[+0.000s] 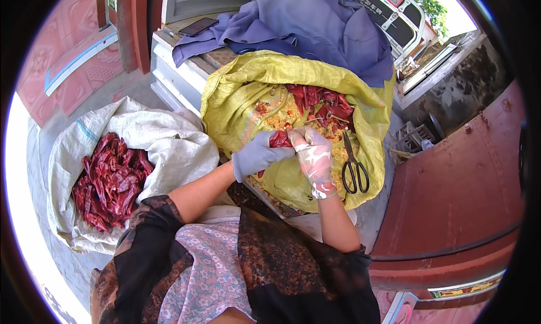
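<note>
My left hand point(256, 155), in a grey glove, is closed around a dried red chili pepper point(280, 139). Against its right end, my right hand point(311, 157) pinches with its fingers together, wearing a pink and white patterned glove; its fingertips are partly hidden. Both hands are over an opened yellow woven sack point(242, 78). Yellow chili seeds point(276, 118) are spread inside it, with more dried red chilies point(332, 107) toward the back right. Black-handled scissors point(350, 155) rest on the sack's right side, beside my right hand. Dried chilies point(112, 177) fill a white woven sack point(180, 138) at the left.
Behind the yellow sack, a purple-blue cloth point(315, 25) is heaped on a metal vehicle bed point(177, 70), with a dark phone point(198, 27) at its left. A dark red metal panel point(451, 188) stands at the right. Pink tiled wall point(73, 47) is at the far left.
</note>
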Available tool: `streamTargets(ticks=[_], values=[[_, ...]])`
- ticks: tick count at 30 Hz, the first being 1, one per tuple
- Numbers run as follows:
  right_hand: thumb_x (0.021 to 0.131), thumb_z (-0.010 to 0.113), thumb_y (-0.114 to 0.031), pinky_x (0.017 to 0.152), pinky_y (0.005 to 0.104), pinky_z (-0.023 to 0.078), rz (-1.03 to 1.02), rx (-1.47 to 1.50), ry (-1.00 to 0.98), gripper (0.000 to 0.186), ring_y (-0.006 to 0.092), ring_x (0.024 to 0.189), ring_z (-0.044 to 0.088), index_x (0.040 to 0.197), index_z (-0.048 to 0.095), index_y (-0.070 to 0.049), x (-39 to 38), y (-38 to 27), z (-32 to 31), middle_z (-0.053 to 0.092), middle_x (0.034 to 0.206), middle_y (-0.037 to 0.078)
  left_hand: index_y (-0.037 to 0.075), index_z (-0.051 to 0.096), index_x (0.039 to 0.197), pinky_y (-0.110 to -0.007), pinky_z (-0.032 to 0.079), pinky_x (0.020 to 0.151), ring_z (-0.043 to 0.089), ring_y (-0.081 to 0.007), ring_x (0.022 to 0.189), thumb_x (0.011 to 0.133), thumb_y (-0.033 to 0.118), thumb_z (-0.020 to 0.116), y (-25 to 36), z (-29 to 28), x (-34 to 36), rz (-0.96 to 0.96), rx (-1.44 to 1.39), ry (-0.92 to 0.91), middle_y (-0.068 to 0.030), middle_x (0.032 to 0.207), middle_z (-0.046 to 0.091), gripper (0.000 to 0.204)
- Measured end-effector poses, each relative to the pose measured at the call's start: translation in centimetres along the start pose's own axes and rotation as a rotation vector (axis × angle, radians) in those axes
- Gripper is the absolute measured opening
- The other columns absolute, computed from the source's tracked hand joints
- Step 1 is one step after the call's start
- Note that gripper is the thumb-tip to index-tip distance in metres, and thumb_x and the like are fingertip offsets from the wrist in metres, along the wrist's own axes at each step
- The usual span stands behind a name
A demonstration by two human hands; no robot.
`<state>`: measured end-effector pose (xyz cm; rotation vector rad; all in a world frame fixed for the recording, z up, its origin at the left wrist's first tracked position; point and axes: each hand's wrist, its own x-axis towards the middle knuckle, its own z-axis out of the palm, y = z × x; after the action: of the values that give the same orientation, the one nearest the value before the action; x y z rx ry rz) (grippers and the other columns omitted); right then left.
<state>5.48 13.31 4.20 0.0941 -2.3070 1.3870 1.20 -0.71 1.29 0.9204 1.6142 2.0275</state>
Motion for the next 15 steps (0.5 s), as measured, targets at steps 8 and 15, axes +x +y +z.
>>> streamTargets(ticks=[8, 15], values=[[0.087, 0.061, -0.02, 0.041, 0.0205, 0.028, 0.553, 0.777, -0.021, 0.018, 0.0044, 0.047, 0.039, 0.093, 0.061, -0.003, -0.4, 0.8, -0.1, 0.048, 0.061, -0.004, 0.0, 0.057, 0.081, -0.027, 0.038, 0.054, 0.043, -0.0058, 0.061, 0.082, 0.012, 0.063, -1.8, -0.5, 0.2, 0.119, 0.146, 0.031, 0.0008, 0.065, 0.049, 0.013], [0.093, 0.052, -0.026, 0.039, 0.0132, 0.025, 0.521, 1.027, -0.16, 0.026, 0.0001, 0.046, 0.039, 0.097, 0.06, -0.002, 0.9, 3.9, -1.3, 0.051, 0.066, -0.004, 0.002, 0.059, 0.083, -0.022, 0.034, 0.049, 0.043, -0.0045, 0.054, 0.083, 0.009, 0.061, -2.3, 0.0, 0.3, 0.331, 0.077, -0.02, 0.0038, 0.061, 0.05, 0.007]])
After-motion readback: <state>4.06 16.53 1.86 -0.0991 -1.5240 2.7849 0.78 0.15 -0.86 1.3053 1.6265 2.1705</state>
